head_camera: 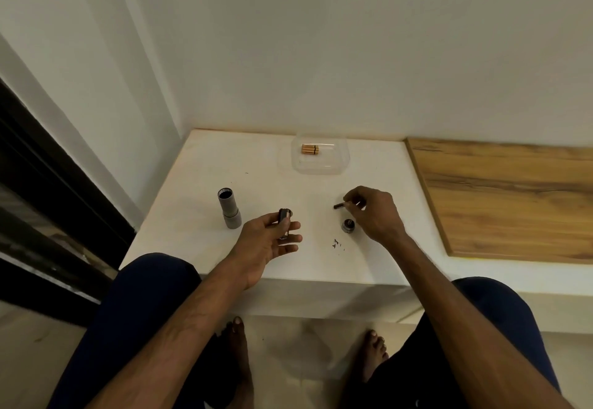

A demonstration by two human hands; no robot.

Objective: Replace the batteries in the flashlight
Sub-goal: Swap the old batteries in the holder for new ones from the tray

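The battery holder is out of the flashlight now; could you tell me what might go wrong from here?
1. The old battery in the right hand could roll off the white table if set down loose.
2. It might get mixed with the fresh batteries in the clear tray.
3. The end cap sits under the right wrist and could be knocked.

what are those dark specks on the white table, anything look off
A small scatter of dark flecks lies on the white table just in front of the tail cap, near the right hand. What they are is too small to tell. Otherwise nothing stands out: the flashlight body stands upright, and the fresh batteries sit in the clear tray.
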